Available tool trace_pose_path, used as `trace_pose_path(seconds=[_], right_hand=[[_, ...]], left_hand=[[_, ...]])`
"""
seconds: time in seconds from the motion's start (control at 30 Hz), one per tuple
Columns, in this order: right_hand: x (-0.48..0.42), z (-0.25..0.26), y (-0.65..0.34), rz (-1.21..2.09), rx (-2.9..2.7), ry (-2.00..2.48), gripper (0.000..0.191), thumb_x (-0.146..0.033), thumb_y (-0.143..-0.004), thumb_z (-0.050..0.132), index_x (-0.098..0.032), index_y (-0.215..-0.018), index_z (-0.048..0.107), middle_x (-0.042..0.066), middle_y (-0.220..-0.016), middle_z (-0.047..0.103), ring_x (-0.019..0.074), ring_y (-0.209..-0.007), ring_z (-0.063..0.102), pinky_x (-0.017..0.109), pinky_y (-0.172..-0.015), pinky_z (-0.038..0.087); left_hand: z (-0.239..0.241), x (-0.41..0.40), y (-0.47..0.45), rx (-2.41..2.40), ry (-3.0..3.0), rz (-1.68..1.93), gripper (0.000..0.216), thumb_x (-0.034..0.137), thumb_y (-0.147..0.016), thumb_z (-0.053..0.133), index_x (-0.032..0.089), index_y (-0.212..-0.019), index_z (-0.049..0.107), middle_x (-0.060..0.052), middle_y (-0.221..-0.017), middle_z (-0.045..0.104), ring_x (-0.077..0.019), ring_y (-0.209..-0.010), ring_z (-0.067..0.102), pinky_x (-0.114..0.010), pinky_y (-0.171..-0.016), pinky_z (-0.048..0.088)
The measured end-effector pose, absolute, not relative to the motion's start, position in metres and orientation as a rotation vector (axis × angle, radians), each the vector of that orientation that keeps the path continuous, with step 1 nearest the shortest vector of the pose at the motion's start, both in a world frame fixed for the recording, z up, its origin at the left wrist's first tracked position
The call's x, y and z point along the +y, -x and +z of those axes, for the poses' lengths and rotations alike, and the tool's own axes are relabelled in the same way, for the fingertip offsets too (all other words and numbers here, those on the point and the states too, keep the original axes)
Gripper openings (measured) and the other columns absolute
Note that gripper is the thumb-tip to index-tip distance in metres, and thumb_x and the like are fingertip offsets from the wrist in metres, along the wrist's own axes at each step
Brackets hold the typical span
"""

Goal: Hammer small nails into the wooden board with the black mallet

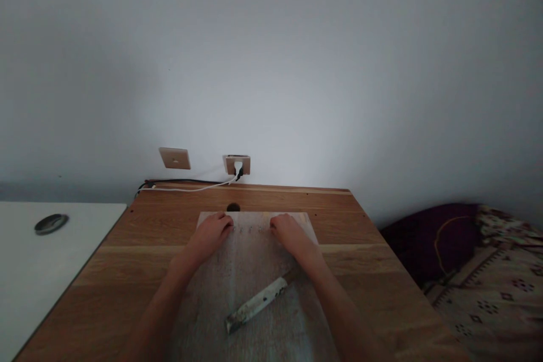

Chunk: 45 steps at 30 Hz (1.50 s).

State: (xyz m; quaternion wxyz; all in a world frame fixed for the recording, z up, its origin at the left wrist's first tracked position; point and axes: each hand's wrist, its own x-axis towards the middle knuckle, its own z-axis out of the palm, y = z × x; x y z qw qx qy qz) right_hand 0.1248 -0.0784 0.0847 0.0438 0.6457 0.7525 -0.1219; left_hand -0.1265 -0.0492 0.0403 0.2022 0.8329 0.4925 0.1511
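A worn, greyish board (241, 260) lies on the wooden tabletop. Near its far left corner rests my left hand (214, 230), fingers curled together at one end of a row of small pale specks. At the other end, my right hand (288, 230) is closed the same way, its fingertips touching the board. What either hand pinches, if anything, is too small to make out. Between them the small specks (250, 229), perhaps nails or screws, sit in a line. Closer to me, a long whitish, dark-stained tool (258, 304) with a brown end lies diagonally across the board; its kind is unclear.
The brown wooden table (365, 271) stands against a pale wall. Behind it a white plug (238, 166) sits in a socket, with cables along the back edge. A white surface (55, 271) at left bears a dark oval dish (51, 224). Patterned bedding (492, 294) is at right.
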Motion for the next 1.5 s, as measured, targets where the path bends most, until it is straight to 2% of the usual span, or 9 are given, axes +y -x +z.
trace_pose_path(seconds=[0.27, 0.43, 0.6, 0.7, 0.9, 1.1, 1.33, 1.43, 1.5], right_hand=[[-0.08, 0.089, -0.122, -0.403, 2.393, -1.933, 0.032, -0.011, -0.1, 0.047, -0.014, -0.108, 0.077, 0.016, -0.112, 0.077, 0.0234, -0.106, 0.071, 0.028, -0.091, 0.046], [-0.073, 0.093, -0.112, -0.472, 2.458, -1.874, 0.03, -0.017, -0.101, 0.049, -0.015, -0.104, 0.078, 0.014, -0.107, 0.078, 0.0215, -0.103, 0.071, 0.025, -0.089, 0.045], [-0.066, 0.076, -0.098, -0.487, 2.427, -1.843, 0.029, -0.015, -0.1, 0.049, -0.011, -0.099, 0.078, 0.018, -0.102, 0.078, 0.0242, -0.096, 0.073, 0.027, -0.082, 0.047], [-0.067, 0.077, -0.095, -0.46, 2.447, -1.822, 0.031, -0.01, -0.099, 0.046, -0.009, -0.102, 0.077, 0.019, -0.105, 0.077, 0.0241, -0.099, 0.072, 0.028, -0.084, 0.047], [-0.07, 0.096, -0.089, -0.447, 2.534, -1.765, 0.031, -0.015, -0.102, 0.047, -0.015, -0.103, 0.077, 0.013, -0.105, 0.077, 0.0209, -0.102, 0.07, 0.025, -0.088, 0.045], [-0.07, 0.084, -0.072, -0.402, 2.497, -1.739, 0.032, -0.011, -0.102, 0.045, -0.013, -0.101, 0.077, 0.015, -0.104, 0.077, 0.0236, -0.098, 0.071, 0.028, -0.083, 0.048], [-0.073, 0.083, -0.068, -0.314, 2.448, -1.701, 0.034, -0.001, -0.098, 0.042, -0.01, -0.109, 0.073, 0.018, -0.111, 0.074, 0.0271, -0.106, 0.068, 0.032, -0.089, 0.049], [-0.075, 0.091, -0.068, -0.322, 2.465, -1.662, 0.033, -0.001, -0.097, 0.044, -0.01, -0.108, 0.073, 0.018, -0.111, 0.073, 0.0267, -0.106, 0.068, 0.031, -0.088, 0.049], [-0.075, 0.095, -0.07, -0.337, 2.482, -1.648, 0.033, 0.0, -0.097, 0.044, -0.01, -0.106, 0.074, 0.018, -0.11, 0.073, 0.0257, -0.105, 0.068, 0.03, -0.087, 0.049]], left_hand=[[0.031, -0.05, 0.131, 1.252, -1.344, 1.044, 0.028, 0.041, -0.08, 0.056, 0.018, -0.091, 0.067, -0.006, -0.083, 0.071, -0.0217, -0.081, 0.068, -0.034, -0.078, 0.054], [0.028, -0.05, 0.121, 1.293, -1.273, 0.931, 0.034, 0.051, -0.085, 0.049, 0.019, -0.079, 0.059, -0.004, -0.076, 0.066, -0.0184, -0.068, 0.062, -0.031, -0.065, 0.048], [0.026, -0.056, 0.107, 1.477, -2.045, 0.506, 0.014, 0.031, -0.091, 0.054, 0.02, -0.095, 0.061, -0.007, -0.088, 0.069, -0.0232, -0.086, 0.066, -0.034, -0.081, 0.048], [0.029, -0.058, 0.103, 1.446, -2.297, 0.292, 0.019, 0.022, -0.098, 0.043, 0.019, -0.098, 0.062, -0.012, -0.102, 0.069, -0.0253, -0.097, 0.067, -0.035, -0.086, 0.048], [0.031, -0.052, 0.11, 1.381, -2.424, 0.212, 0.014, 0.023, -0.1, 0.047, 0.019, -0.101, 0.06, -0.013, -0.106, 0.069, -0.028, -0.102, 0.066, -0.036, -0.087, 0.047], [0.027, -0.055, 0.116, 1.453, -2.351, 0.232, 0.021, 0.024, -0.101, 0.04, 0.018, -0.102, 0.06, -0.012, -0.105, 0.07, -0.0262, -0.097, 0.068, -0.035, -0.083, 0.047], [0.03, -0.047, 0.109, 1.39, -1.501, 0.91, 0.029, 0.041, -0.091, 0.044, 0.02, -0.072, 0.054, -0.002, -0.07, 0.06, -0.0156, -0.061, 0.055, -0.028, -0.059, 0.039], [0.029, -0.047, 0.106, 1.24, -1.204, 0.865, 0.023, 0.037, -0.085, 0.045, 0.02, -0.075, 0.055, 0.001, -0.067, 0.057, -0.0119, -0.051, 0.046, -0.025, -0.052, 0.032], [0.027, -0.05, 0.104, 1.284, -1.326, 0.795, 0.019, 0.032, -0.085, 0.046, 0.02, -0.079, 0.058, 0.0, -0.07, 0.06, -0.0144, -0.059, 0.054, -0.026, -0.057, 0.038]])
